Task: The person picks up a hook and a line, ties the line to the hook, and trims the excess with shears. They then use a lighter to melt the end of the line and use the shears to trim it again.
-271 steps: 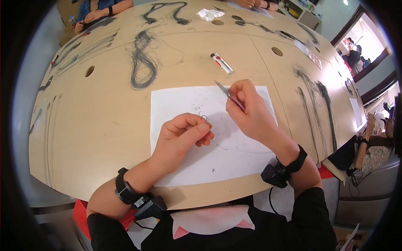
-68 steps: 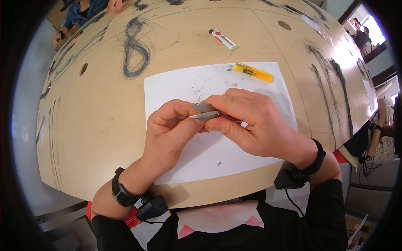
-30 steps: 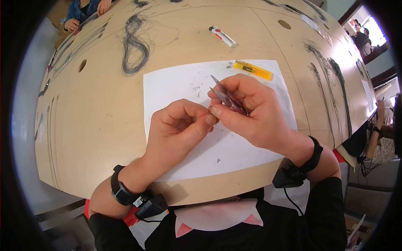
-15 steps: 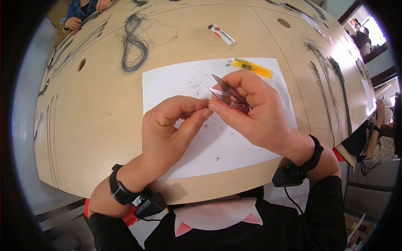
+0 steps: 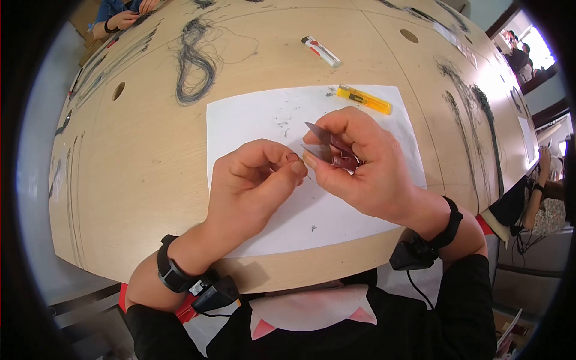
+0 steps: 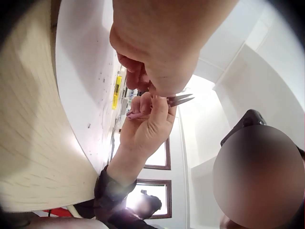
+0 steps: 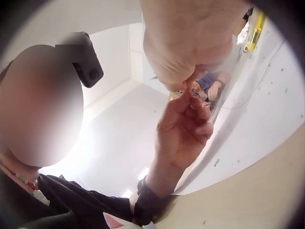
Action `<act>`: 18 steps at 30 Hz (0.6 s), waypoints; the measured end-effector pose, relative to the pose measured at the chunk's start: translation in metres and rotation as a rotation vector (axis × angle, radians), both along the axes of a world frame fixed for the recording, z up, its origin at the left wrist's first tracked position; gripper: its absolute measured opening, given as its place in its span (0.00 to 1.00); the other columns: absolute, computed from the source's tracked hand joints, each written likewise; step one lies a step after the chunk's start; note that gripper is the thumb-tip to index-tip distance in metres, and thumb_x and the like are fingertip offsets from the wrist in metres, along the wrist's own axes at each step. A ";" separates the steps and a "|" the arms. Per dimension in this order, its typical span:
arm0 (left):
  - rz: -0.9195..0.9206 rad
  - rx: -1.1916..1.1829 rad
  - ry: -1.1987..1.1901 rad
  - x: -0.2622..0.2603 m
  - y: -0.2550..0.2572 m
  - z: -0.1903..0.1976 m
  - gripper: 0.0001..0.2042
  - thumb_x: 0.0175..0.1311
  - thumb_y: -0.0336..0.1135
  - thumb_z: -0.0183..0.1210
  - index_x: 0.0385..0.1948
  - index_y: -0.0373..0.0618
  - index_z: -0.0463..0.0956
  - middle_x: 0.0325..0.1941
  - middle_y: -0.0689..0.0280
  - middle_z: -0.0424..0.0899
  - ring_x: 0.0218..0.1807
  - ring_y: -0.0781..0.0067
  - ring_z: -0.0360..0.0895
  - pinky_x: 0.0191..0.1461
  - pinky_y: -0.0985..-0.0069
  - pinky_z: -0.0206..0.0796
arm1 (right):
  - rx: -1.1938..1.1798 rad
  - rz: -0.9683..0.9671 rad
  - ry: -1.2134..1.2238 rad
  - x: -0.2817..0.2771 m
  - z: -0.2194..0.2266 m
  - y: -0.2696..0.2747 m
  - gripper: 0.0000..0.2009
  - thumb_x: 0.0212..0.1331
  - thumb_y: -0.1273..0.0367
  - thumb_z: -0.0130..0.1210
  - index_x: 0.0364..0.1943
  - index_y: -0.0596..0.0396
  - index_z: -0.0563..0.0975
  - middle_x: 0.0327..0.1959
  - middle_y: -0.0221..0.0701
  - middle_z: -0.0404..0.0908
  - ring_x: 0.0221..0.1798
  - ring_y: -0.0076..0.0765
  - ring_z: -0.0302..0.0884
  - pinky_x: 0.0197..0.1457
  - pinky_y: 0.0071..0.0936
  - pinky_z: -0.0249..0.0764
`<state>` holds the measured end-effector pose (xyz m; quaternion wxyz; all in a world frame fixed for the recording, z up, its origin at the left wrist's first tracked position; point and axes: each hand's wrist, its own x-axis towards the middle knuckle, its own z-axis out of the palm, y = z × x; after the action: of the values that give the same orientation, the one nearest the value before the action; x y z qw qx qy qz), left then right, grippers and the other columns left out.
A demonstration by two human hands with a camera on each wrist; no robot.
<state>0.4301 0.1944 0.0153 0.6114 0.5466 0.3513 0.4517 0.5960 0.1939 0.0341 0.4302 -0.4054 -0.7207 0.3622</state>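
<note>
In the head view the left hand (image 5: 252, 186) pinches a small dark loop of thread (image 5: 292, 157) between thumb and forefinger. Facing it, the right hand (image 5: 372, 165) holds small scissors (image 5: 343, 157) with dark red handles, their two blades apart and pointing up and left. The right thumb tip is close beside the left fingertips, with a narrow gap. Both hands are over a white sheet of paper (image 5: 264, 237). In the left wrist view the scissor blades (image 6: 181, 99) stick out past the fingers.
A yellow lighter (image 5: 364, 99) lies on the paper's upper edge, a white lighter (image 5: 321, 51) beyond it. A looped grey thread bundle (image 5: 195, 69) is at the upper left, more strands (image 5: 489, 132) at the right. Another person's hands (image 5: 129, 18) are at the far left edge.
The left hand has drawn slightly away from the right fingertips, and the small loop now shows. Against the oldest frame, a yellow lighter lies on the paper and the scissors' blades stand apart.
</note>
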 end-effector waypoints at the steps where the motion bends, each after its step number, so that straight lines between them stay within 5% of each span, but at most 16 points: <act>1: -0.027 -0.007 -0.061 -0.002 0.001 0.000 0.01 0.52 0.23 0.52 0.26 0.38 0.71 0.25 0.69 0.75 0.29 0.84 0.69 0.33 0.87 0.61 | -0.011 0.006 0.011 0.000 0.001 0.000 0.11 0.44 0.77 0.54 0.33 0.58 0.67 0.28 0.23 0.71 0.21 0.10 0.57 0.23 0.08 0.57; 9: -0.071 0.007 -0.228 -0.008 0.005 0.000 0.03 0.52 0.20 0.49 0.28 0.37 0.70 0.27 0.67 0.74 0.32 0.81 0.69 0.35 0.84 0.63 | 0.032 0.146 -0.127 0.006 0.010 0.008 0.13 0.46 0.73 0.55 0.38 0.59 0.70 0.29 0.27 0.72 0.27 0.14 0.64 0.28 0.11 0.62; 11: -0.060 -0.101 -0.295 -0.009 0.005 0.001 0.05 0.52 0.20 0.48 0.29 0.38 0.70 0.30 0.67 0.74 0.32 0.82 0.69 0.37 0.83 0.63 | 0.057 0.169 -0.062 0.004 0.006 0.008 0.14 0.46 0.68 0.56 0.37 0.59 0.71 0.27 0.32 0.71 0.26 0.28 0.68 0.28 0.20 0.68; 18: -0.088 -0.179 -0.244 -0.012 0.006 -0.003 0.06 0.52 0.23 0.49 0.32 0.40 0.71 0.31 0.68 0.74 0.31 0.83 0.69 0.35 0.84 0.62 | 0.038 0.194 -0.069 0.002 0.005 0.007 0.14 0.47 0.68 0.55 0.38 0.59 0.71 0.26 0.34 0.72 0.27 0.31 0.70 0.27 0.22 0.68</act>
<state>0.4177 0.2007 0.0128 0.7150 0.4459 0.2891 0.4543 0.5984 0.2011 0.0393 0.3758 -0.3377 -0.7776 0.3742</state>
